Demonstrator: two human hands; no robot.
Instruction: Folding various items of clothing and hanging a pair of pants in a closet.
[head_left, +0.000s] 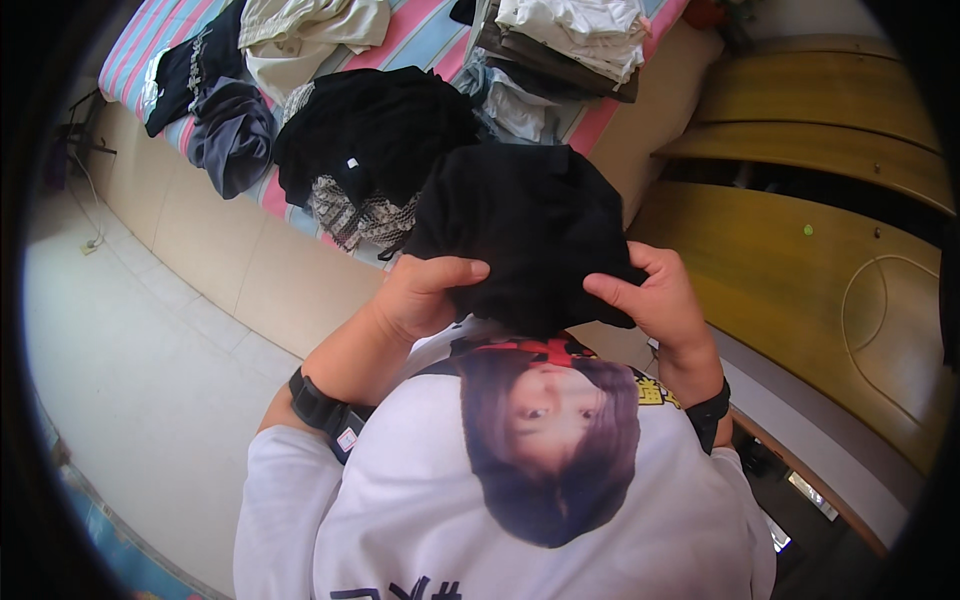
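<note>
A folded black cloth garment (525, 217) is held up in front of my chest by both hands. My left hand (427, 292) grips its lower left edge, the thumb lying on top. On the opposite edge, my right hand (652, 292) pinches the fabric with its thumb over it. Behind and to the left, a heap of black clothing (375, 127) lies at the bed's edge, with a patterned black-and-white fabric (367, 214) under it. My fingers beneath the garment are mostly hidden.
The striped bed (405, 45) also bears a grey crumpled garment (232, 139), a black printed garment (199, 67), beige clothing (300, 37) and a stack of folded clothes (570, 45). Yellow-brown wooden drawers (765, 247) stand at right, with a pale cable (846, 315) across the front.
</note>
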